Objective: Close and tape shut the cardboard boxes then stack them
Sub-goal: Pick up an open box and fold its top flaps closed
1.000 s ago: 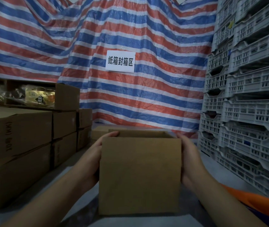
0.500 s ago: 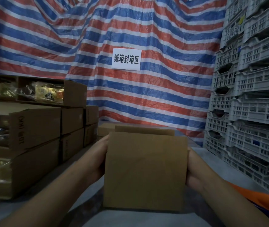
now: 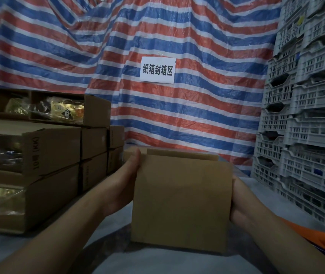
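Nearest the camera, two bare forearms reach forward over a pale grey worktop [image 3: 157, 263]. Between them sits a small plain cardboard box [image 3: 181, 202], held from both sides with its broad brown face toward the viewer and its lower edge at or just above the worktop; which of the two cannot be told. The left hand [image 3: 124, 186] lies against the box's left side, thumb pressed up along the near left corner to the top edge; the fingers go behind the cardboard and cannot be seen. The right hand [image 3: 240, 202] is pressed to the right side, low down, its palm against the wall and its fingers hidden behind the box. A flap [image 3: 181, 154] stands a little above the top edge at the back, so the top is not taped.

At the lower right edge an orange cloth [image 3: 323, 238] shows past the right forearm.

To the left, beyond the left arm, stacked cardboard boxes [image 3: 51, 151] rest on the worktop, several open at the side and showing packets wrapped in clear film [image 3: 62, 109].

To the right rise stacked grey plastic crates [image 3: 306, 135].

Farthest back hangs a red, white and blue striped tarpaulin [image 3: 177, 32] bearing a white paper sign [image 3: 157, 69] with black characters.
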